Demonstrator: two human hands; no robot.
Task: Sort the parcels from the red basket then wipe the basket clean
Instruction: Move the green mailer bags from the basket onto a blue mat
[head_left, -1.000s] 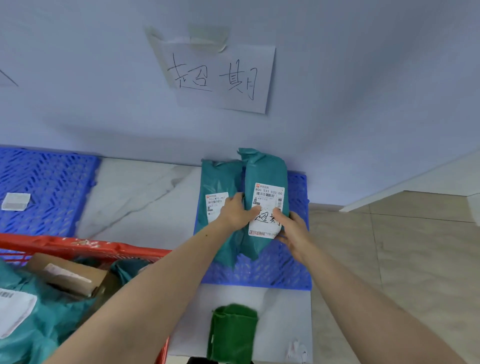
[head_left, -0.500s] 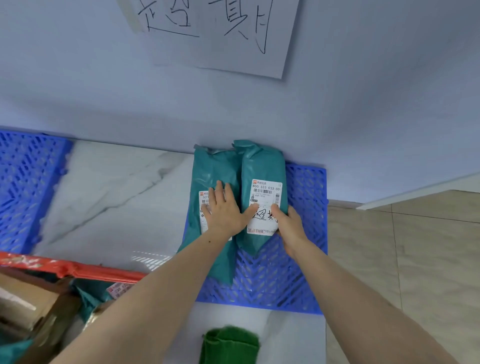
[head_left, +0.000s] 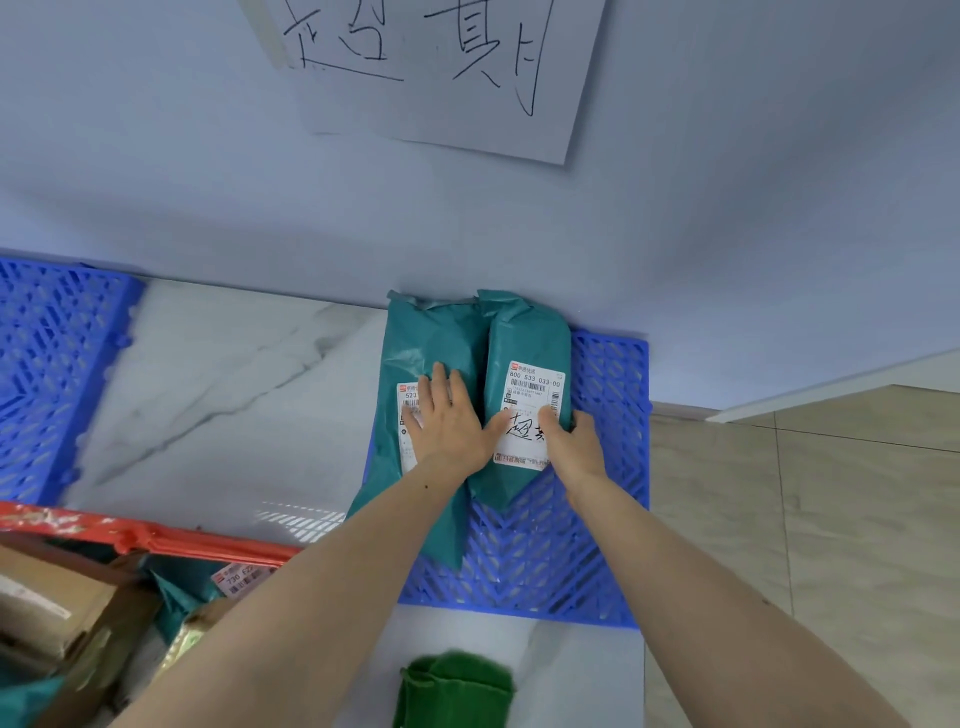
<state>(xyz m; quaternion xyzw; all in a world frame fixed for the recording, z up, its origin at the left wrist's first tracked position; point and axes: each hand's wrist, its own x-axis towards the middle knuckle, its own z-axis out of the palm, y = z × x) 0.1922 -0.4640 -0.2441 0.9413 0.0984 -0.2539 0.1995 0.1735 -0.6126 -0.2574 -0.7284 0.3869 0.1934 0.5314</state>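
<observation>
Two teal parcels lie side by side on a blue slatted mat (head_left: 608, 519) against the wall. My left hand (head_left: 447, 421) rests flat, fingers spread, on the left teal parcel (head_left: 421, 338), covering part of its label. My right hand (head_left: 571, 441) presses against the lower right edge of the right teal parcel (head_left: 524, 338), thumb on its white label with handwriting. The red basket (head_left: 156, 538) stands at the lower left with a cardboard box (head_left: 47, 608) and more teal parcels inside. A folded green cloth (head_left: 452, 691) lies at the bottom centre.
A paper sign (head_left: 431, 67) with handwritten characters hangs on the wall above the mat. Another blue slatted mat (head_left: 47, 374) lies at the far left. White marble floor (head_left: 218, 395) separates the two mats; beige tiles (head_left: 831, 519) extend to the right.
My left hand has slid from the right parcel's label onto the left parcel and flattened. The view has moved closer and tilted down; both parcels now lie flat on the mat.
</observation>
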